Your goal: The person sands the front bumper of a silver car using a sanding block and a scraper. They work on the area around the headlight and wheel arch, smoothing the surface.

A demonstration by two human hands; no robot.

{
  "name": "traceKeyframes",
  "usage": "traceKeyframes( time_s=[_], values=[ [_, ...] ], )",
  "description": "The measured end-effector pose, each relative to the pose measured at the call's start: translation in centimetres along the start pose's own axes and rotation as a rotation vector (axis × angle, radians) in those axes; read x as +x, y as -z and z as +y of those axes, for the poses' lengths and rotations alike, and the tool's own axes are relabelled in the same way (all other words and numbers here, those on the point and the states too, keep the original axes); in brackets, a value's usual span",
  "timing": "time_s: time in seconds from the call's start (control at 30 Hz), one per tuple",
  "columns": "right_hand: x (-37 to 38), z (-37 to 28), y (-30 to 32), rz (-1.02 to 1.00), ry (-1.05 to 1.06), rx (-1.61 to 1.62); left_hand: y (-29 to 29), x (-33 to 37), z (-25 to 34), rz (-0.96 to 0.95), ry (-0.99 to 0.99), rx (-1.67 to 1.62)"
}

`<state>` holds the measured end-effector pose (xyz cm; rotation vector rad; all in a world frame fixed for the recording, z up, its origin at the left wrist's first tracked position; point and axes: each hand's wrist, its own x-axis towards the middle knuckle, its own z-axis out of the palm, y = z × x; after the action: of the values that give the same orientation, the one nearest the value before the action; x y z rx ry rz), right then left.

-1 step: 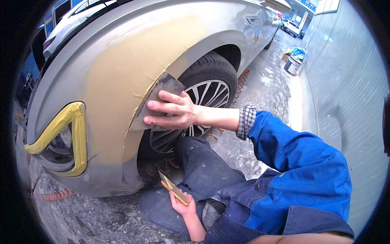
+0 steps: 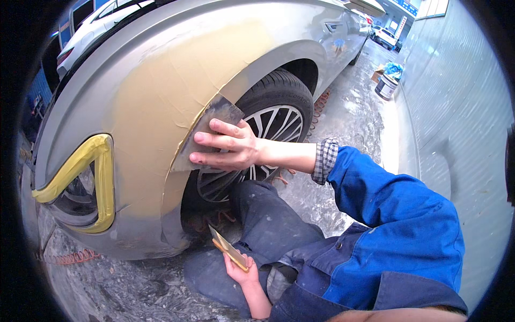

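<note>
In my right hand [image 2: 228, 146] is a thin dark-grey spreader [image 2: 234, 111], with my fingers laid over its face and the thumb out of sight. The sheet lies against the fender [image 2: 155, 123] at the front lip of the wheel arch, and a raised line of tan filler runs along its edge. Tan filler covers much of the silver fender. Lower down, above my leg, my left hand [image 2: 244, 270] closes around a flat scraper [image 2: 230, 253] smeared with tan filler, its grey tip pointing up and left, apart from the car.
Behind the right hand stands the wheel [image 2: 281, 102]. Yellow masking tape [image 2: 104, 182] frames an opening on the left. A coiled red hose [image 2: 72, 257] lies on the floor under the car. A bucket [image 2: 386, 87] stands beside the pale wall [image 2: 461, 107].
</note>
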<state>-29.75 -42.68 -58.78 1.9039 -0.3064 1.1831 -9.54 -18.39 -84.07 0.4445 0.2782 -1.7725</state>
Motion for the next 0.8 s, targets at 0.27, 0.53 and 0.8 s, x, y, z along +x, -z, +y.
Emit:
traceKeyframes(
  time_s=[0.27, 0.53, 0.8],
  values=[
    [0.3, 0.2, -0.1, -0.017, 0.011, -0.011, -0.3, 0.0, 0.0, 0.033, 0.007, -0.004],
    [-0.8, 0.8, -0.4, -0.045, 0.038, -0.011, 0.5, 0.2, 0.0, 0.045, -0.001, 0.020],
    [-4.7, 0.4, 2.2, -0.166, -0.010, -0.076, 2.3, 0.9, 0.2, -0.105, 0.017, 0.026]
  ],
)
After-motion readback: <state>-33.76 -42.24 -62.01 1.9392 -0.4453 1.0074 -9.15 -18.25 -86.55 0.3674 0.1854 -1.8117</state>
